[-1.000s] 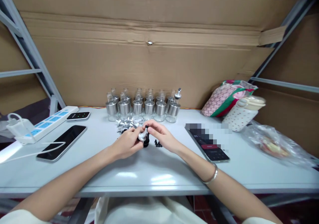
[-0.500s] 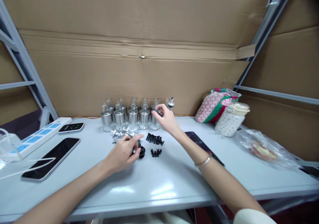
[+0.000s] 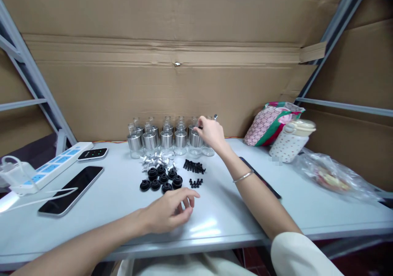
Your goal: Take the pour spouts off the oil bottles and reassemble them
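Note:
My right hand (image 3: 211, 132) is at the right end of the bottle rows, thumb and fingertips pinched on a small dark piece (image 3: 200, 127). My left hand (image 3: 170, 210) hovers near the table's front edge, fingers curved and apart, holding nothing. Just beyond it lie several round black caps (image 3: 155, 184). Behind them is a heap of silver pieces (image 3: 158, 160). Short black tubes (image 3: 194, 167) and smaller black pieces (image 3: 195, 183) lie to the right. Glass bottles with metal bands (image 3: 166, 139) stand in two rows at the back.
A power strip (image 3: 52, 167), a small device (image 3: 93, 154) and a phone (image 3: 72, 191) with a white cable are left. Another phone (image 3: 267, 184) lies under my right forearm. Further right are a patterned bag (image 3: 268, 124), a dotted flask (image 3: 288, 143) and a plastic bag (image 3: 334, 178). Cardboard (image 3: 172, 92) stands behind.
My left hand has moved from the black caps toward the front edge, uncovering them. My right hand has moved slightly back and right, still pinching the dark piece. The view has shifted slightly.

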The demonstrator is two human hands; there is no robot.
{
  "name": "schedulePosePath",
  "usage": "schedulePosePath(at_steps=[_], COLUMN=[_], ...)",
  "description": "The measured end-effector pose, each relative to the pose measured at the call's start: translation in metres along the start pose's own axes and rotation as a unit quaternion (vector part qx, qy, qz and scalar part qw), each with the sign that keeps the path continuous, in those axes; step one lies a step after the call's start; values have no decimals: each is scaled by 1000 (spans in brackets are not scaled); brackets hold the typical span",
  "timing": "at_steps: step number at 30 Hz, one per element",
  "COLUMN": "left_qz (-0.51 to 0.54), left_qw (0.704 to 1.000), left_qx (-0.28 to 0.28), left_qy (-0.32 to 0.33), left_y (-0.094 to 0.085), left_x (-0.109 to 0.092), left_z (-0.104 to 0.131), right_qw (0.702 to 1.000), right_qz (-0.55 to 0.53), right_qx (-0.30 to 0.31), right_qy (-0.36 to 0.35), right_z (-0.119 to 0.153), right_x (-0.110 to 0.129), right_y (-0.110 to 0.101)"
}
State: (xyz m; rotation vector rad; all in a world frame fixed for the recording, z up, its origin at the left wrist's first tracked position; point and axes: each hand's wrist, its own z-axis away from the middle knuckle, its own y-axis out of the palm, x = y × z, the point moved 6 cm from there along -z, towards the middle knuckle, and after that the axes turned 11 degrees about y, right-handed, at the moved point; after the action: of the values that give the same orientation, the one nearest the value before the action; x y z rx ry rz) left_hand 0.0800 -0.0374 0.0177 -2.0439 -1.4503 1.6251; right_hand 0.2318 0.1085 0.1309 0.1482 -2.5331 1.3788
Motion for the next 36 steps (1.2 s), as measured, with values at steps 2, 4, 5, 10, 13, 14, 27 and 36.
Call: schedulePosePath(at_steps=[2, 4, 5, 10, 13, 14, 27, 36], left_qz=[162, 285, 329, 451, 467, 461, 345, 344], left_qw=[983, 948, 930, 873, 875, 880, 920, 911], left_qx=[-10, -29, -40, -55, -34, -24, -74, -123], left_qy=[-84, -141, -160, -178, -125, -109, -171, -192], left_y=[10, 15, 15, 10, 7, 6, 3, -4], left_x=[12, 23, 28, 35, 24, 19, 18, 16], left_z=[1, 2, 2, 2, -3, -4, 0, -3], right_qw=[999, 993, 986, 938, 893, 880, 807, 645], right_qz=[-28, -71, -92, -215, -212, -198, -399, -674], right_qx=[-41, -64, -45, 80, 216, 252, 310, 323], right_qy=[-12, -72, -133, -258, -331, -350, -307, -160], right_z=[1, 6, 11, 41, 70, 80, 73, 68], right_x=[-1, 2, 7, 21, 41, 49, 65, 89], right_y=[-24, -53, -64, -111, -113, -111, -92, -56])
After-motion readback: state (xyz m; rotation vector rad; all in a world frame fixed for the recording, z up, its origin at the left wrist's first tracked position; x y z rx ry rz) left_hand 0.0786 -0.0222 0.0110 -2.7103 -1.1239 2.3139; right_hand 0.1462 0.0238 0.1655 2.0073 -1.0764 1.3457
